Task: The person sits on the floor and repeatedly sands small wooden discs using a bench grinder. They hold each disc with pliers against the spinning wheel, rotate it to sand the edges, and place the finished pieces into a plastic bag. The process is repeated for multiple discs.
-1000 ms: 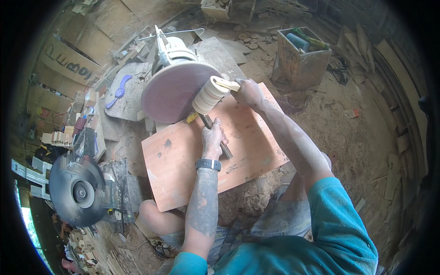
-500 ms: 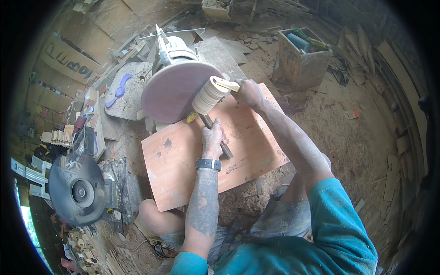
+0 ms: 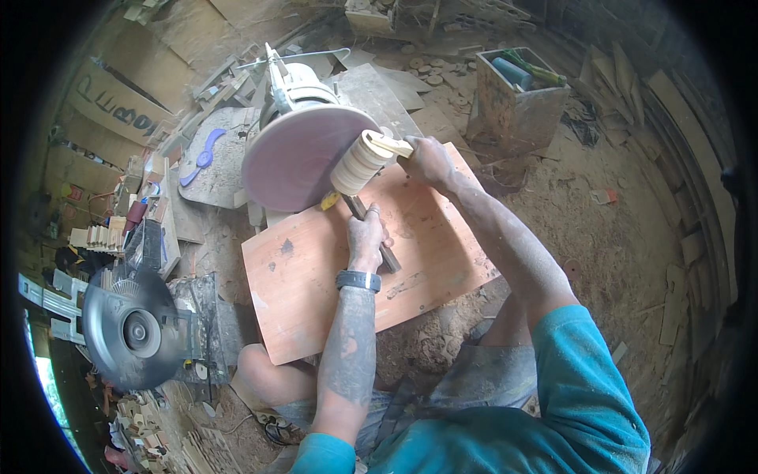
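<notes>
A stack of round pale wooden pieces (image 3: 357, 168) sits at the right edge of the large sanding disc (image 3: 304, 162), touching it or very close. From the stack's upper end sticks out a light wooden handle (image 3: 392, 144), and the fingers of my right hand (image 3: 430, 164) are closed round its end. Below the stack, my left hand (image 3: 365, 238) grips a dark wooden bar (image 3: 390, 259) that runs up to the stack's lower end. How bar and stack join is hidden. A small yellow piece (image 3: 329, 201) shows beside the bar's upper end.
A plywood board (image 3: 308, 296) lies beneath my hands, across my lap. At the left stands a round fan (image 3: 138, 332). A purple blade-shaped piece (image 3: 204, 158) rests on a dusty panel. A wooden bin (image 3: 517, 114) stands far right; wood scraps lie around.
The whole view has shifted very slightly. Both hands keep their holds, and the stack stays at the disc's edge.
</notes>
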### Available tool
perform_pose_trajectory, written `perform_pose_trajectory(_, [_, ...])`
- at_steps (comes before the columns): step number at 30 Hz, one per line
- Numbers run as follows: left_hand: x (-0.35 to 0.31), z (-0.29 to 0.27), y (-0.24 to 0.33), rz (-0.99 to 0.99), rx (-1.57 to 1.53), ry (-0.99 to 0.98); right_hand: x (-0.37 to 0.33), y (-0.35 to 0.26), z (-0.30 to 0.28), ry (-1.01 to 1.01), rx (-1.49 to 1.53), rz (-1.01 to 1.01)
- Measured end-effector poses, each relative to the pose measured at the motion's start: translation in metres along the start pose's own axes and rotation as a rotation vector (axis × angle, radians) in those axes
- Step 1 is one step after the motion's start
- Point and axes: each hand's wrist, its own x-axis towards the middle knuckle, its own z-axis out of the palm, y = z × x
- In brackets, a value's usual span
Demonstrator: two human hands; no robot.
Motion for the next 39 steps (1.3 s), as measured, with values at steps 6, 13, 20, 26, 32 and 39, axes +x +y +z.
perform_pose_trajectory(6, [0.0021,0.0013,-0.0013,-0.01,-0.024,0.007,-0.0006,-0.0007,-0.0025,-0.047,-0.004,0.011])
perform_pose_trajectory(13, [0.0007,-0.0008,-0.0005,-0.011,-0.044,0.032,0.002,-0.0064,0.0008,-0.018,-0.012,0.024])
perform_pose_trajectory(20, [0.0019,-0.0016,-0.0002,-0.024,-0.052,0.018,0.0018,-0.0024,0.0055,0.053,-0.052,-0.022])
perform_pose_trajectory(26, [0.0003,-0.002,-0.0004,-0.018,-0.032,0.025,-0.0001,-0.0056,0.0025,0.039,-0.021,-0.031])
perform_pose_trajectory(32, [0.0004,-0.0006,0.0001,-0.029,-0.026,0.027,-0.0005,-0.0054,0.0011,0.048,-0.02,-0.04])
perform_pose_trajectory(39, [0.0002,-0.0012,0.0,-0.022,-0.034,0.025,-0.0008,-0.0076,0.0003,0.034,0.007,-0.016])
